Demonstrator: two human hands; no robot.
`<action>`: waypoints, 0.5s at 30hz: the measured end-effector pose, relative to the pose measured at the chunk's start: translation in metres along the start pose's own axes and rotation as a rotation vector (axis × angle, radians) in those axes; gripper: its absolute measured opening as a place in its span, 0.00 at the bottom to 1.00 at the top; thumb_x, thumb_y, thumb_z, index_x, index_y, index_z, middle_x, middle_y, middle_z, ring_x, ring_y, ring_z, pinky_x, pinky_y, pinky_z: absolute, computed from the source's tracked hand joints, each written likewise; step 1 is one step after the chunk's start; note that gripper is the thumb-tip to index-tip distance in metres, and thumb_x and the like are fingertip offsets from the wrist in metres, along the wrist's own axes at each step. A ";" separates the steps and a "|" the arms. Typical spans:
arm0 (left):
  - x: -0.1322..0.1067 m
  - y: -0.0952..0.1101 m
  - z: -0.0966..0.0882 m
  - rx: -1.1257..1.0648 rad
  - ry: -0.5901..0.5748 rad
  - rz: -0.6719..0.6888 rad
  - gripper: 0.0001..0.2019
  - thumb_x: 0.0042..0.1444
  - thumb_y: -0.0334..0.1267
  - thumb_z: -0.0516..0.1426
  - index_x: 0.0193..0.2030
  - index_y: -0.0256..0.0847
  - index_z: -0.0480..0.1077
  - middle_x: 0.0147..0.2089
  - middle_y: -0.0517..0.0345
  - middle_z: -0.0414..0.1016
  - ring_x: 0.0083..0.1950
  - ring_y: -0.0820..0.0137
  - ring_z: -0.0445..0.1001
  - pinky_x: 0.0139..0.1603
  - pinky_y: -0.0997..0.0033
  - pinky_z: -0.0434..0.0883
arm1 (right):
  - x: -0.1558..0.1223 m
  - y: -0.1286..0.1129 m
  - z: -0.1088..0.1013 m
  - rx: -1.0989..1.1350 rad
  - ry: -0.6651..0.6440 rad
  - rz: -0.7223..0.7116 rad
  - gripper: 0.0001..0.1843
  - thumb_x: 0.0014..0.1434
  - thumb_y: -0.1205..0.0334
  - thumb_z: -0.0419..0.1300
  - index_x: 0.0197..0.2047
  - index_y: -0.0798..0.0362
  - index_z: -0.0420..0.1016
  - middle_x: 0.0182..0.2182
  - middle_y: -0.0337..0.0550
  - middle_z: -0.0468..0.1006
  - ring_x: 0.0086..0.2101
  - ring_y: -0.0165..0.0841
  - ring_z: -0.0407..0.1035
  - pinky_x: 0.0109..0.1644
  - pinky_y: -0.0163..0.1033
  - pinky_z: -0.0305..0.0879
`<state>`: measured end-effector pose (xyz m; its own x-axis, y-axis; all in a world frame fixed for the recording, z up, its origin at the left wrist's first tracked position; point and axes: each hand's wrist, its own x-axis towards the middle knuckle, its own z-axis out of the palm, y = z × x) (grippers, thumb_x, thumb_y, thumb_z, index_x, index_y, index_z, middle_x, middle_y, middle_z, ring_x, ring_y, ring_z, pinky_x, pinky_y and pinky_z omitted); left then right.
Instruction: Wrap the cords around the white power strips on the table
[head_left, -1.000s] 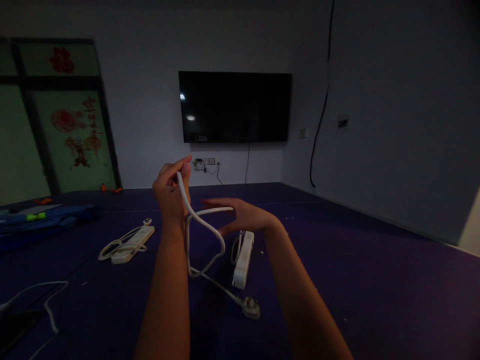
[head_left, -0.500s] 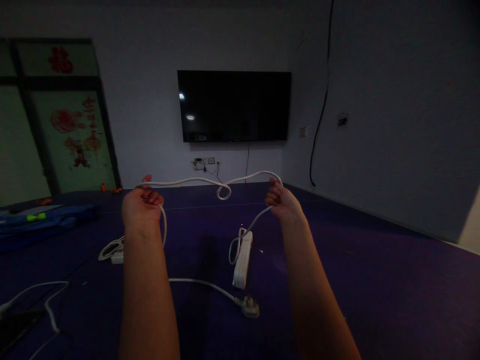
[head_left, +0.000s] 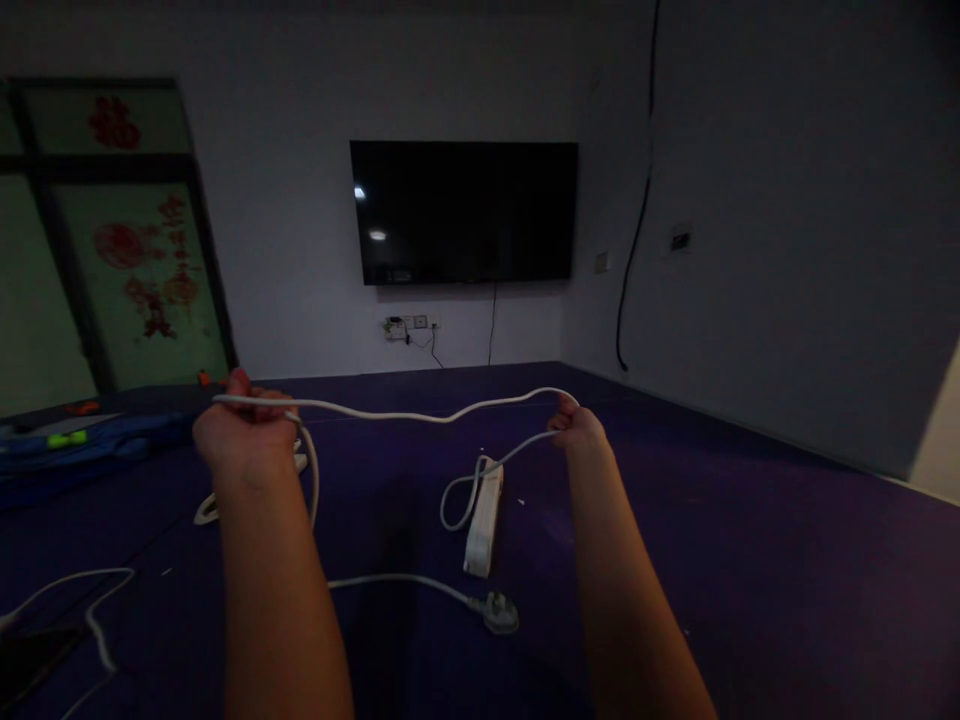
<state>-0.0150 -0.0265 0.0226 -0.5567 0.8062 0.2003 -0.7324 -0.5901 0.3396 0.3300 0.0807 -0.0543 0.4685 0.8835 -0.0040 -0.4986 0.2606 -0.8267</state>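
A white cable (head_left: 405, 414) is stretched between my two hands above the purple floor. My left hand (head_left: 244, 435) is closed on it at the left. My right hand (head_left: 576, 430) is closed on it at the right. From my right hand the cable loops down to a white power strip (head_left: 482, 520) lying on the floor. From my left hand it drops and runs along the floor to a white plug (head_left: 500, 611) near me.
A second power strip with a coiled cable (head_left: 206, 508) lies behind my left arm. Another white cable (head_left: 90, 600) trails at the lower left. A blue object (head_left: 90, 440) lies at the far left. A black television (head_left: 463, 212) hangs on the far wall.
My hands moved apart, from close together with the cable looped, to wide apart. The small kink in the middle of the cable has straightened out, and both hands have dropped lower.
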 end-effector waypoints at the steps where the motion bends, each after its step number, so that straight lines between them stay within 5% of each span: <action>1: -0.006 -0.003 0.005 0.012 0.025 0.019 0.16 0.61 0.28 0.38 0.23 0.38 0.54 0.13 0.69 0.44 0.11 0.81 0.44 0.13 0.83 0.47 | 0.002 0.003 0.001 -0.033 0.020 -0.020 0.11 0.52 0.75 0.48 0.23 0.53 0.61 0.09 0.26 0.53 0.10 0.20 0.41 0.14 0.27 0.42; 3: -0.016 -0.008 0.014 0.037 0.031 0.055 0.15 0.61 0.27 0.40 0.23 0.37 0.56 0.13 0.70 0.43 0.11 0.81 0.43 0.13 0.82 0.46 | 0.005 0.005 0.001 -0.101 0.063 -0.072 0.06 0.45 0.74 0.58 0.27 0.54 0.67 0.13 0.29 0.63 0.12 0.20 0.50 0.16 0.27 0.47; 6: -0.024 -0.015 0.022 0.060 0.005 0.096 0.14 0.60 0.26 0.43 0.25 0.37 0.60 0.12 0.70 0.44 0.12 0.81 0.43 0.13 0.81 0.45 | 0.004 0.001 -0.002 -0.447 0.049 -0.263 0.25 0.29 0.77 0.67 0.35 0.53 0.74 0.26 0.35 0.75 0.25 0.26 0.67 0.26 0.29 0.60; 8: -0.026 -0.019 0.025 0.062 0.007 0.085 0.13 0.60 0.26 0.44 0.25 0.36 0.61 0.12 0.70 0.46 0.12 0.81 0.44 0.13 0.81 0.46 | -0.004 -0.006 0.001 -0.761 -0.082 -0.405 0.33 0.21 0.76 0.70 0.37 0.51 0.76 0.34 0.40 0.77 0.37 0.34 0.71 0.39 0.36 0.66; 11: -0.028 -0.025 0.030 0.067 0.010 0.043 0.13 0.60 0.26 0.45 0.25 0.36 0.62 0.12 0.70 0.45 0.12 0.82 0.44 0.13 0.81 0.47 | -0.035 -0.020 0.015 -0.919 -0.482 -0.528 0.38 0.19 0.71 0.74 0.41 0.48 0.77 0.42 0.46 0.77 0.48 0.44 0.67 0.52 0.49 0.61; 15: -0.027 -0.032 0.031 0.095 -0.009 0.069 0.14 0.60 0.27 0.45 0.23 0.37 0.61 0.13 0.70 0.44 0.11 0.82 0.43 0.12 0.81 0.47 | -0.096 -0.027 0.048 -0.996 -1.145 -0.601 0.43 0.28 0.60 0.74 0.52 0.45 0.71 0.52 0.44 0.72 0.53 0.41 0.63 0.58 0.47 0.57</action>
<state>0.0352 -0.0283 0.0350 -0.6006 0.7645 0.2340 -0.6520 -0.6378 0.4101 0.2630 0.0077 -0.0044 -0.5716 0.6828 0.4551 0.3995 0.7160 -0.5725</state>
